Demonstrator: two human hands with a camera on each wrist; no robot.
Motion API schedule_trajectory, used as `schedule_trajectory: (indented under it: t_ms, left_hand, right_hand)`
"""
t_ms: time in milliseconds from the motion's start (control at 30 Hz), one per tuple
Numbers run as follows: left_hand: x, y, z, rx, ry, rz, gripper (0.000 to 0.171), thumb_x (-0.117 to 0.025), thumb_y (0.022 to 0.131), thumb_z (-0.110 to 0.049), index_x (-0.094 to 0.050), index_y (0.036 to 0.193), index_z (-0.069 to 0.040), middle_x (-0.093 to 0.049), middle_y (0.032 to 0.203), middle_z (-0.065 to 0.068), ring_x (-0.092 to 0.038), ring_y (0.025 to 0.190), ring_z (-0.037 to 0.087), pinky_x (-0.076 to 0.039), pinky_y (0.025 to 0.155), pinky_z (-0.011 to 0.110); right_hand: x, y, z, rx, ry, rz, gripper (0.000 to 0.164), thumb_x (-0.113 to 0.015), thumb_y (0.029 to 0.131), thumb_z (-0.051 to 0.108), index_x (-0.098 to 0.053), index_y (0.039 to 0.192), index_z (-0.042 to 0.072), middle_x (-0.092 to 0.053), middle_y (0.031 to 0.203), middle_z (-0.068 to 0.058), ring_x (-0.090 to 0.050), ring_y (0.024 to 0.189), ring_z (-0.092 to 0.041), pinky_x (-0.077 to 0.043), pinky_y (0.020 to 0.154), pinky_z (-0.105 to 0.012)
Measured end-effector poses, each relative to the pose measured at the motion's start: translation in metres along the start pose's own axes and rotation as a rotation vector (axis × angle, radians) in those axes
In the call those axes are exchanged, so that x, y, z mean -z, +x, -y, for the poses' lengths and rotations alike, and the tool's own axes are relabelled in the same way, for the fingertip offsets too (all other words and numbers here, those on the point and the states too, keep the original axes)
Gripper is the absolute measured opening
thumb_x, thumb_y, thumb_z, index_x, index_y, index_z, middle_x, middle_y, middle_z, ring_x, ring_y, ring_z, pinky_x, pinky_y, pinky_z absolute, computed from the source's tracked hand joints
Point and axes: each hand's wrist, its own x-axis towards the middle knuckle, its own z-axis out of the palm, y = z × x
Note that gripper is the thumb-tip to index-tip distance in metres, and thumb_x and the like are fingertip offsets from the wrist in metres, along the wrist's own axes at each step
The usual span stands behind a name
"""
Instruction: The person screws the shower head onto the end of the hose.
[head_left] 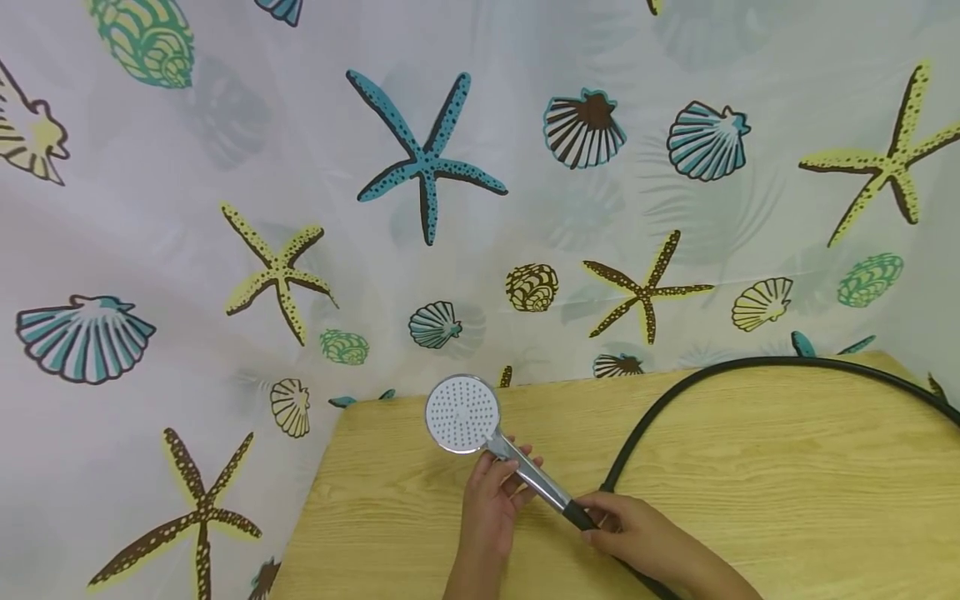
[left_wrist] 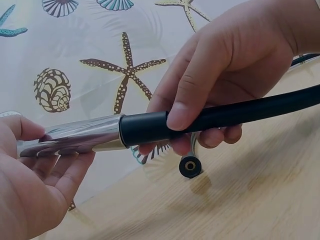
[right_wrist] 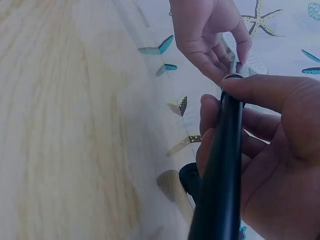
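A shower head [head_left: 462, 414] with a round white nozzle face and a chrome handle [head_left: 531, 473] is held up over the wooden table, tilted. My left hand [head_left: 491, 500] grips the chrome handle below the head, thumb on one side and fingers beneath. At the handle's lower end, my right hand [head_left: 637, 533] pinches the black connector [left_wrist: 145, 128] of a black hose [left_wrist: 260, 106] between thumb and fingers. The connector meets the handle's rim; whether it is fastened cannot be told. Behind the right hand, a round black hose end [left_wrist: 190, 166] with a brass-coloured hole shows near the tabletop.
A wooden table [head_left: 390, 483] lies under the hands. The black hose [head_left: 720, 363] also arcs across its right half and leaves the view at right. A white curtain [head_left: 480, 217] printed with shells and starfish hangs behind and at the left.
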Motion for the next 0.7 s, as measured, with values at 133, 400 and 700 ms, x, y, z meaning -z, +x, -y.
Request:
schedule_trajectory:
  t_ms: [133,400,700]
  left_hand:
    - [0.002,0.001,0.001,0.001,-0.002,0.001,0.042,-0.051,0.095,-0.003,-0.051,0.138,-0.004,-0.07,0.114,0.005,-0.073,0.106,0.024,-0.064,0.089,0.037]
    - [0.003,0.002,0.001,0.02,0.002,-0.012,0.042,-0.056,0.096,-0.006,-0.052,0.137,-0.004,-0.072,0.114,0.005,-0.073,0.108,0.023,-0.062,0.095,0.038]
    - [0.006,0.004,0.0,0.033,0.031,-0.084,0.042,-0.061,0.097,-0.01,-0.053,0.139,-0.006,-0.072,0.119,0.004,-0.071,0.111,0.022,-0.061,0.097,0.035]
  right_hand:
    - [0.004,-0.002,-0.002,-0.004,-0.02,0.009,0.043,-0.065,0.098,0.025,-0.059,0.137,0.007,-0.067,0.106,-0.008,-0.061,0.092,-0.014,-0.055,0.076,-0.024]
    - [0.009,-0.003,-0.005,0.0,-0.048,0.03,0.041,-0.068,0.097,0.02,-0.06,0.135,0.009,-0.065,0.104,-0.005,-0.06,0.091,-0.011,-0.054,0.074,-0.02]
    - [0.015,-0.006,-0.01,0.001,-0.079,0.045,0.037,-0.069,0.096,0.019,-0.062,0.132,0.014,-0.065,0.102,-0.003,-0.061,0.087,-0.009,-0.054,0.072,-0.021]
